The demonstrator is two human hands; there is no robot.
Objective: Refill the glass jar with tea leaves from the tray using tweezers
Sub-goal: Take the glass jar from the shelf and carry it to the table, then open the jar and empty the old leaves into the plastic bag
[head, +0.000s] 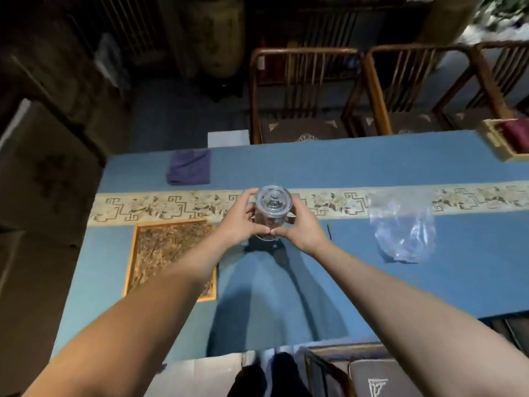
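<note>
A clear glass jar [270, 217] with its glass lid [274, 199] on stands upright at the middle of the blue table. My left hand [239, 224] and my right hand [302, 227] wrap around its sides, thumbs meeting in front. A wooden tray [130, 262] full of brown tea leaves [169, 247] lies on the table to the left of the jar, partly under my left forearm. A thin dark stick [329, 232], possibly the tweezers, lies just right of my right wrist.
A crumpled clear plastic bag [403, 227] lies to the right. A folded purple cloth [189, 167] sits at the far left. A patterned runner [171, 206] crosses the table. A wooden box [505, 140] stands at the far right corner, wooden chairs [300, 93] behind.
</note>
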